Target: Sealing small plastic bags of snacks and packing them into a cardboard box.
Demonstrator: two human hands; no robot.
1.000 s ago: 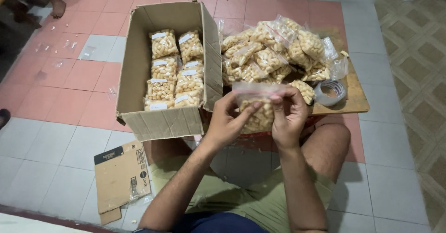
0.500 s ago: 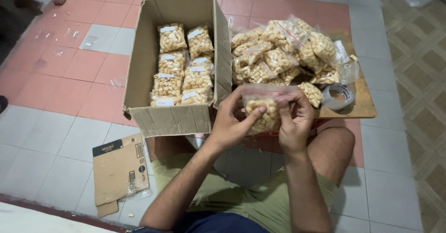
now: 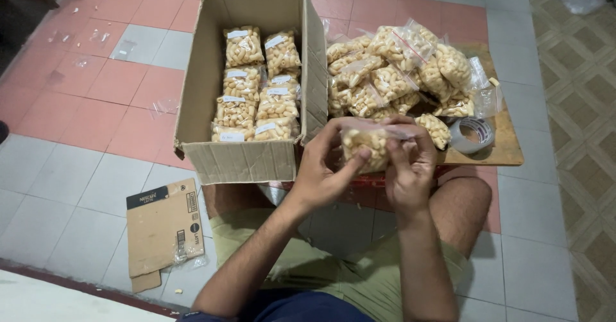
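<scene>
Both my hands hold one clear plastic bag of pale puffed snacks in front of my knees. My left hand grips its left side with the thumb across the front. My right hand pinches the bag's top right edge, which is folded down. Just to the left stands an open cardboard box with rows of filled, labelled snack bags inside. Behind my hands a heap of filled bags lies on a wooden board.
A roll of clear tape lies on the board's near right corner. A flattened piece of cardboard lies on the tiled floor at my left. Scraps of plastic dot the pink tiles far left. My bare knee is under the board.
The bag's top has been folded down between my fingers and the bag has come slightly lower. The view has shifted a little, so the box and heap appear further right.
</scene>
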